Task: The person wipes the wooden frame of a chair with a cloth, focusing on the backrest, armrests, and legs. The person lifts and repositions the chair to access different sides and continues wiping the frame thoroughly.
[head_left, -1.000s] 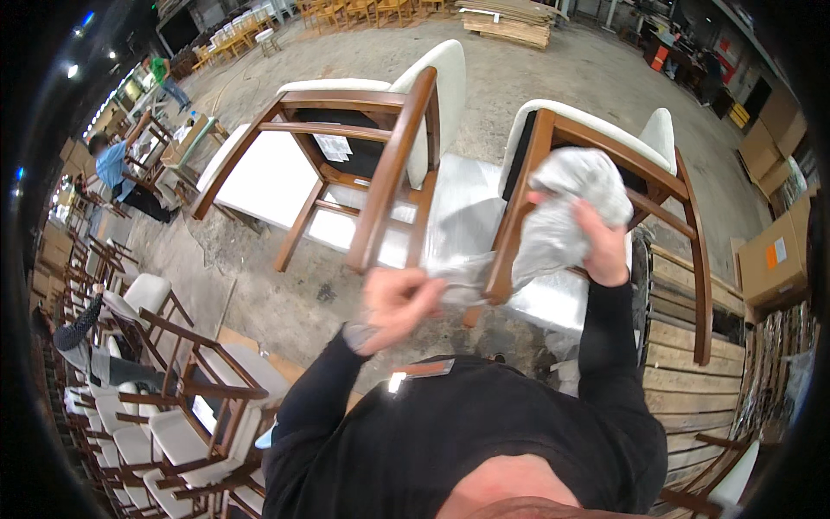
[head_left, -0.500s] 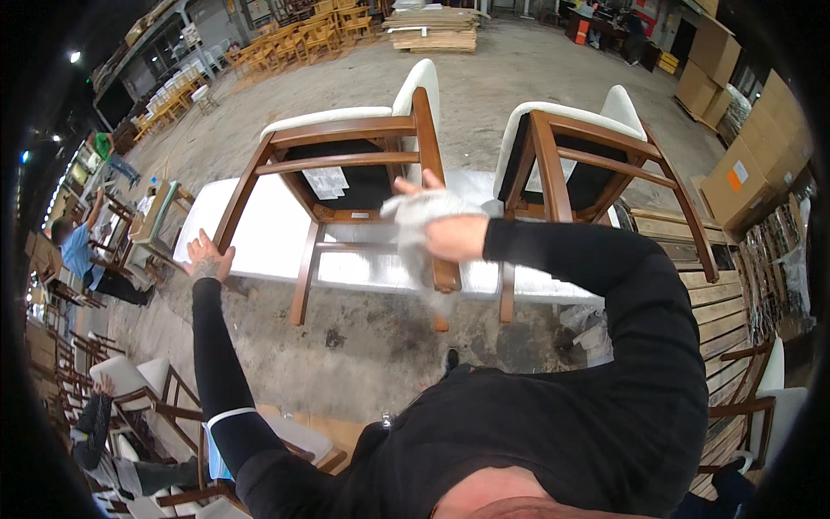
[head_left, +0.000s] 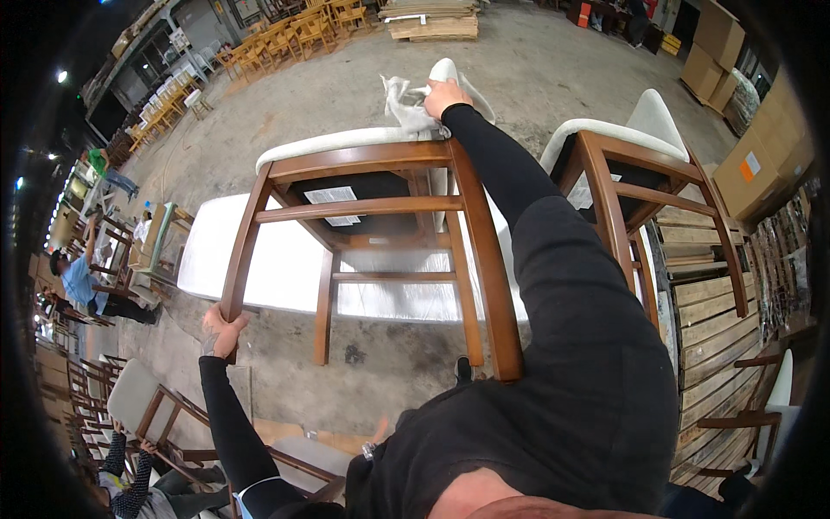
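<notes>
A brown wooden chair (head_left: 363, 163) with a pale upholstered seat and back rests on a white-covered bench (head_left: 207, 259), its legs pointing toward me and its dark underside showing. Near the end of its left leg, my left hand (head_left: 223, 332) is closed around the wood. My right hand (head_left: 446, 97) reaches over to the far side and grips a crumpled white cloth (head_left: 403, 105) against the pale backrest. Part of the cloth hangs loose to the left of the fingers. To the right stands a second chair (head_left: 609, 212) of the same kind, partly hidden behind my right arm.
Wooden pallets (head_left: 713, 346) and cardboard boxes (head_left: 765, 164) line the right side. Stacked flat boards (head_left: 428, 22) and several yellowish chairs (head_left: 298, 36) stand far back. At left, a person in blue (head_left: 78, 278) works among chairs; another person (head_left: 130, 471) handles a chair at lower left.
My right hand has carried the cloth from the chair's right leg out to the backrest. My left hand has gone from spread fingers to a grip on the left leg. The chair appears nearer to me.
</notes>
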`<move>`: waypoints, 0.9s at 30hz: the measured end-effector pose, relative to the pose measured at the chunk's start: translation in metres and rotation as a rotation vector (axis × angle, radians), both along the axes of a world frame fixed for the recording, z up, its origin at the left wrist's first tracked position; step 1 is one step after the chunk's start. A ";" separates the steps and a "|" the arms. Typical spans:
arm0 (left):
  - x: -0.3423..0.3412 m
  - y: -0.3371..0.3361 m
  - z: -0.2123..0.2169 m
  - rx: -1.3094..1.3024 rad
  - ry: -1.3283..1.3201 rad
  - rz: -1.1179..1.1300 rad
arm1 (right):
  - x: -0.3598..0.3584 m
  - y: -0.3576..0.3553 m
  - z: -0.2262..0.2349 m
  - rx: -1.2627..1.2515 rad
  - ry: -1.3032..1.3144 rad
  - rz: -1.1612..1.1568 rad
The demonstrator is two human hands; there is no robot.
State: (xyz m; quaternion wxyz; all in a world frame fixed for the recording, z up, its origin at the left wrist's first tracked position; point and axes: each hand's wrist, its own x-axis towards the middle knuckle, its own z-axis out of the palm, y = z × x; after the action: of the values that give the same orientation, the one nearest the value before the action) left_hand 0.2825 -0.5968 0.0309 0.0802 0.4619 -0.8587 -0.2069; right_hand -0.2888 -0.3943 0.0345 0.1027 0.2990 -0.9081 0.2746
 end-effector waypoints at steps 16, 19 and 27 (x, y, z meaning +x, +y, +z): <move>0.022 -0.036 -0.013 0.217 0.140 -0.320 | 0.193 0.103 0.090 -0.721 -0.186 0.401; 0.024 -0.032 -0.008 0.213 0.169 -0.364 | 0.220 0.089 0.082 -0.511 0.114 0.228; 0.026 -0.031 -0.004 0.217 0.162 -0.416 | 0.233 0.088 0.019 0.329 0.078 0.350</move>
State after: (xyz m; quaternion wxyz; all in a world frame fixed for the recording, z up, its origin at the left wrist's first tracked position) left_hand 0.3089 -0.6276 0.0271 0.0543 0.2632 -0.8989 -0.3461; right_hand -0.0562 -0.3059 0.0535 0.0384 0.4750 -0.8703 0.1246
